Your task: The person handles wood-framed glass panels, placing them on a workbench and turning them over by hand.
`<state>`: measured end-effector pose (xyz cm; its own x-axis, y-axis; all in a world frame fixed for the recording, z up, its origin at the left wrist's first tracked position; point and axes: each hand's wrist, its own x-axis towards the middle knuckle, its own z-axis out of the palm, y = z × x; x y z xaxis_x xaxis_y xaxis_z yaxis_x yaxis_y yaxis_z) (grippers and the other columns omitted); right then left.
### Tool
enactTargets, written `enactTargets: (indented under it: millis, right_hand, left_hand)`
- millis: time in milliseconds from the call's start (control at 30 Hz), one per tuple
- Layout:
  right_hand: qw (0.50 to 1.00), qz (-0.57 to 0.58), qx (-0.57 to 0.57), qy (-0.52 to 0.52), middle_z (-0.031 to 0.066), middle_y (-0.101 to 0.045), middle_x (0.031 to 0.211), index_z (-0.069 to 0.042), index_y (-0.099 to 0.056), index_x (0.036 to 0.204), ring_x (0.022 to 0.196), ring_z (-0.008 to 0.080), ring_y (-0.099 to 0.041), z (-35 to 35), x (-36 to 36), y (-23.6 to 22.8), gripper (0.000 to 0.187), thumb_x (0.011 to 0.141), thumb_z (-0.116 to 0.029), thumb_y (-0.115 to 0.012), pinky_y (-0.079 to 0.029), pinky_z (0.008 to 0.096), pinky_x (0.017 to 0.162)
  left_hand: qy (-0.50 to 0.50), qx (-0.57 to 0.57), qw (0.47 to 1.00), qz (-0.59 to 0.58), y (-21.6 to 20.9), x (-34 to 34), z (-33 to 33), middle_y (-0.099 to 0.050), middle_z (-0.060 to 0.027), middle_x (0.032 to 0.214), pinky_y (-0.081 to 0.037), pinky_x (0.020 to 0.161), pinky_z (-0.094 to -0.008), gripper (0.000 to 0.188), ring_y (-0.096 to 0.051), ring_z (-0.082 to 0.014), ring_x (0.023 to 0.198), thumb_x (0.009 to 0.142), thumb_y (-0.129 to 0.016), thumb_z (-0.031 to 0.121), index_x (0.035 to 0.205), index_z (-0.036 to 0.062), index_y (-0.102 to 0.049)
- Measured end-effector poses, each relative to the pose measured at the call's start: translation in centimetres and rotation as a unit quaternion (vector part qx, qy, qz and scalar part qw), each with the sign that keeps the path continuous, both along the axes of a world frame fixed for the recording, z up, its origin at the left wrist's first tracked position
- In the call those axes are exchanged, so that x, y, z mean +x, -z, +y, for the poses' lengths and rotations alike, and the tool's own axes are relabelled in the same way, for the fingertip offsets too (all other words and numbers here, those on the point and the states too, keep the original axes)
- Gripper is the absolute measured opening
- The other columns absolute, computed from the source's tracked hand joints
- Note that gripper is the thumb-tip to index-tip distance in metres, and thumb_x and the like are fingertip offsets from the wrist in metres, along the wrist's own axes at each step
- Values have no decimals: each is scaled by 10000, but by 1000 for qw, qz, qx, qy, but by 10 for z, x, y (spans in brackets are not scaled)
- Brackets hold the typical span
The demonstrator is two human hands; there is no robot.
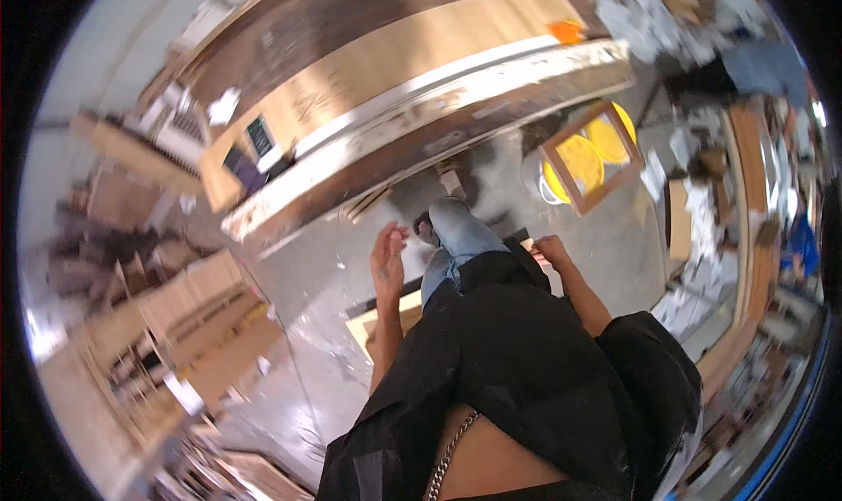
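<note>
My left hand (pixel 388 254) is raised beside my left leg, loosely curled with its fingers apart and nothing visible in it. On the other side my right hand (pixel 551 250) has its fingers closed at a small pale, dark-edged piece (pixel 529 246); what exactly they hold is too small to make out. Below my left forearm, part of a light wooden piece with a black edge (pixel 361 327) shows; my body hides the rest. Ahead of me stretches a long workbench (pixel 491 119) with a worn, paint-marked front edge.
A plywood board (pixel 421 40), an orange object (pixel 567 32) and dark boxes (pixel 246 172) lie on the bench. To the right, a brown wooden frame (pixel 566 178) rests over yellow-topped buckets (pixel 574 161). A wooden shelf unit (pixel 197 312) stands left. Another person (pixel 761 69) is far right.
</note>
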<state>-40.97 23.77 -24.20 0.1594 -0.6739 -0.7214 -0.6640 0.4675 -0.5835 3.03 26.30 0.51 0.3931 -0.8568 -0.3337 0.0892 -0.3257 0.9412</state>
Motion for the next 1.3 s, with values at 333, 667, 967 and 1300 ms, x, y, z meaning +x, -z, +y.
enactTargets:
  millis: [333, 667, 967, 1300]
  right_hand:
    - [827, -47, 153, 540, 118, -657, 706, 5, -628, 848, 597, 211, -666, 33, -45, -45, 204, 888, -187, -573, -524, 305, 466]
    - [618, -127, 111, 768, 79, -609, 707, -21, -614, 923, 559, 190, -600, -94, -90, 180, 345, 872, -362, -601, -522, 343, 501]
    - [314, -102, 215, 919, 209, -602, 1053, 94, -518, 1166, 876, 327, -621, -256, -154, 181, 687, 736, -361, -801, -570, 473, 672]
    - [306, -179, 59, 933, 146, -588, 1040, 35, -558, 1116, 917, 276, -604, -214, -111, 135, 545, 750, -303, -780, -529, 420, 684]
  left_hand:
    - [360, -199, 846, -338, -45, -163, -242, -643, -174, 993, -479, 849, -377, 286, -614, -310, 935, 939, -545, 214, 1111, -9, -594]
    - [457, -167, 599, -636, 25, -320, -448, -204, -206, 1492, -129, 1079, -592, 803, -170, -391, 1370, 855, -567, 549, 1440, 66, -306]
    - [403, -150, 570, -700, 68, -325, -462, -124, -222, 1503, -141, 1033, -609, 951, -123, -427, 1362, 790, -557, 684, 1470, 93, -253]
    - [474, -32, 553, -685, 54, -331, -465, 62, -245, 1504, -106, 1025, -670, 998, -35, -470, 1367, 798, -499, 721, 1496, 99, -152]
